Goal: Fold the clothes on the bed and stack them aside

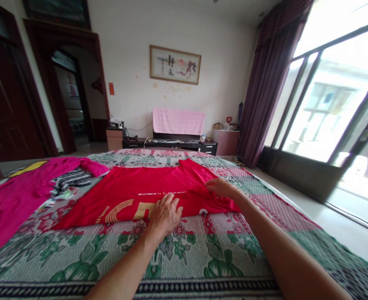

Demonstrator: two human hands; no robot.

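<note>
A red T-shirt [134, 179] with gold and white printing lies spread over a patterned bed cover, its near edge folded over. Flat on the printed part rests my left hand [167, 213], fingers stretched out and a little apart. Farther right, my right hand [223, 187] has its fingers curled together at the shirt's sleeve end, pinching the red cloth. Part of the cloth between these fingers is hidden by the hand.
A magenta garment [24, 187] and a black-and-white patterned cloth [71, 179] lie on the left of the bed cover [115, 258]. Beyond stand a low black cabinet [171, 144] and a screen under a pink cloth [178, 121]. Glass doors [321, 104] are on the right.
</note>
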